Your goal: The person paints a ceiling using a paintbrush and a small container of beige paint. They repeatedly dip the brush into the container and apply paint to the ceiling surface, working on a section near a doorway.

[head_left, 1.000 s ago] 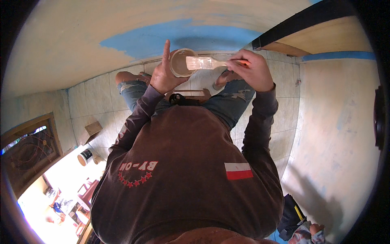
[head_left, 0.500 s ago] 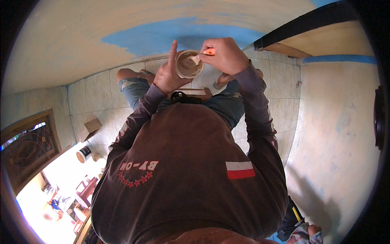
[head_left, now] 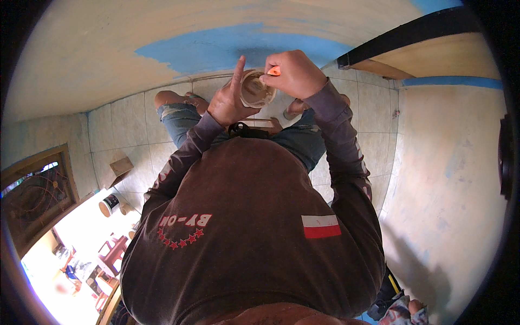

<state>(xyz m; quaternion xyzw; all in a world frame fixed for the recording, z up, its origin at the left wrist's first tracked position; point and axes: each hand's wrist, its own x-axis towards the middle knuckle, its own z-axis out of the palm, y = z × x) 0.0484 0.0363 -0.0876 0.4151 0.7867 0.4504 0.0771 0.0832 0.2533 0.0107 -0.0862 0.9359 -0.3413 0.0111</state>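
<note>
Left hand (head_left: 226,105) cupping a small round tub (head_left: 257,91) of pale paste at chest height above the tiled floor (head_left: 127,122), index finger sticking up, right hand (head_left: 293,73) closing around an orange-handled tool (head_left: 274,71) and dipping it into the tub's mouth.

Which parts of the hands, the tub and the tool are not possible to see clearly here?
Head view:
- Tool: only its orange handle shows; right hand covers the blade.
- Tub: outside hidden by left hand; contents too small to identify.
- Feet: partly hidden by the arms.
</note>
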